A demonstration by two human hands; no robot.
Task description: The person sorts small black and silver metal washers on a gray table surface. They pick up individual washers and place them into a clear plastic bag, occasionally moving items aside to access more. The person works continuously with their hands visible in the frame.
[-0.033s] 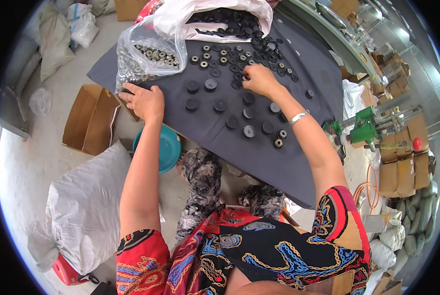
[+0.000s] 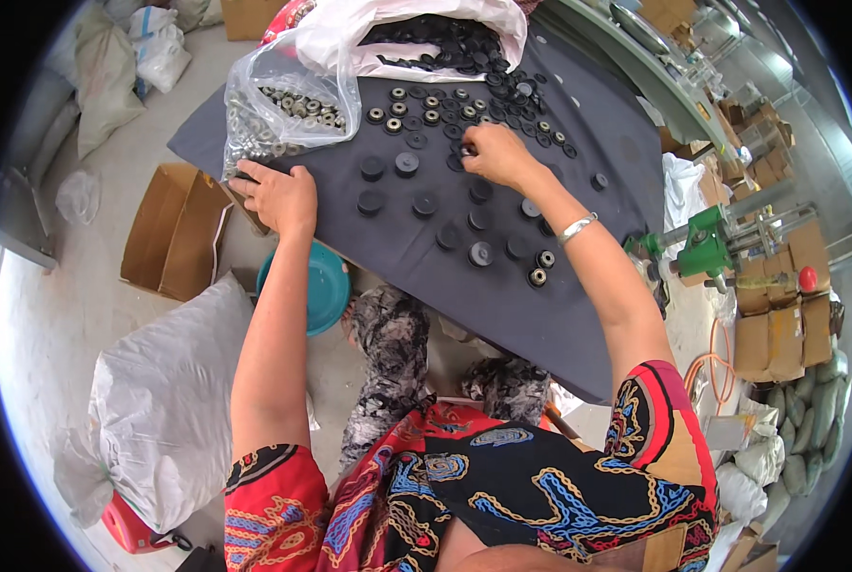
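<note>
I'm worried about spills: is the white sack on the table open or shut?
Open: the white sack gapes wide, and black discs show inside its mouth.

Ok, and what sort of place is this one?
Probably a small workshop or assembly area: loose black discs and a clear bag of metal parts on a table, a green metal fixture, and stuffed sacks around.

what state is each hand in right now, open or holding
Left hand: open, fingers spread by the clear bag.
Right hand: closed, seemingly pinching a small dark part.
</note>
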